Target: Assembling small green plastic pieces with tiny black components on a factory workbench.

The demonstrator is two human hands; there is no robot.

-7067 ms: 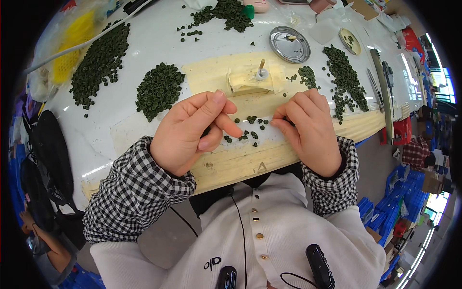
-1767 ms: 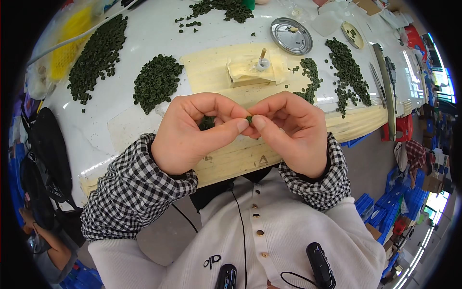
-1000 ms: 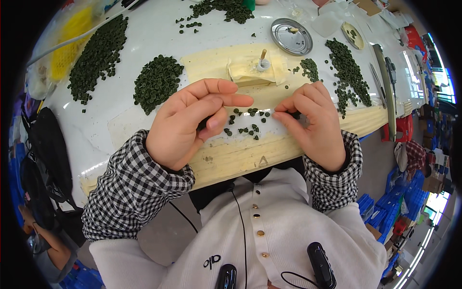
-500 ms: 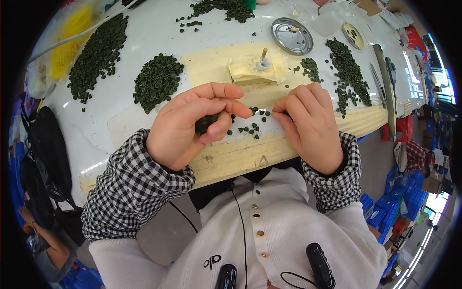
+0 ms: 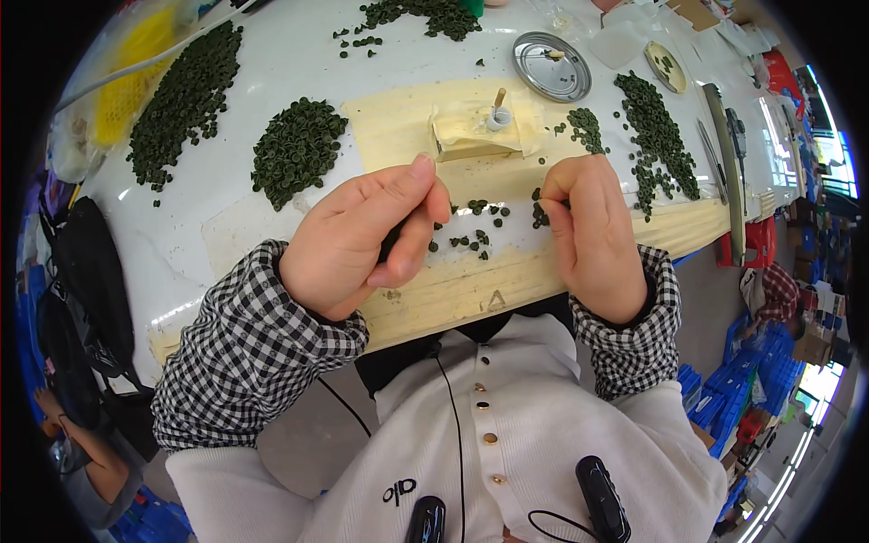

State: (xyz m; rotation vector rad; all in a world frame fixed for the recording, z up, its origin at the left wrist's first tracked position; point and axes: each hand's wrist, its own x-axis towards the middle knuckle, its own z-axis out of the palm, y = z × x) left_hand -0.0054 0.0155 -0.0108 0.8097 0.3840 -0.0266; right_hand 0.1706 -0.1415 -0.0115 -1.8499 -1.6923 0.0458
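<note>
My left hand (image 5: 358,240) is curled above the near part of the table, thumb and forefinger pressed together. Some small dark green round pieces show inside its palm, mostly covered by the fingers. To the right, my right hand (image 5: 596,235) has its fingers bent down and closed, with the tips beside a few dark green pieces (image 5: 540,214). Whether anything is pinched there is hidden. Between the hands lie several loose green pieces (image 5: 475,241), shaped like little discs with short stems.
A taped block (image 5: 471,143) carries a small cup (image 5: 499,118) with a stick in it. Heaps of green pieces lie left (image 5: 297,154) and right (image 5: 654,136). Behind stands a round metal lid (image 5: 550,68). Tweezers (image 5: 711,154) rest at the right edge.
My left thumb and forefinger have closed together, covering more of the pieces in the palm. My right hand has shifted slightly right, and green pieces now show beside its fingertips.
</note>
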